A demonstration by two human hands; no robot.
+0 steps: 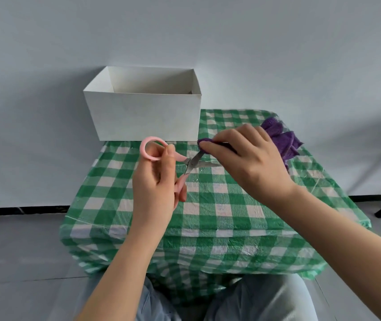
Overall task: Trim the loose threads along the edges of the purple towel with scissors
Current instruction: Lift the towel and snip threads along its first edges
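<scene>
At the bottom of the frame we see our knees in pale blue trousers (266, 304), and just beyond them the front drop of the green-and-white checked tablecloth (219, 218) that covers the table.

Left of centre, our left hand (154, 188) grasps the pink-handled scissors (190, 164): the fingers curl around the lower handle, while the upper ring stands out above the fingertips toward the upper left. The metal blades are parted, pointing right, with the tips reaching toward the towel and the other hand.

Right of centre, our right hand (252, 158) comes in from the lower right and pinches a folded edge of the purple towel (284, 141), fingers curled down over it. That pinched edge pokes out to the left of the fingertips, right at the upper blade; we cannot tell whether blade and cloth touch. The rest of the towel bunches behind the hand toward the right edge of the table, lying crumpled on the cloth.

Farther back, at the upper middle of the frame, an open white box (143, 117) stands on the far left part of the table, against the pale wall (185, 31).
</scene>
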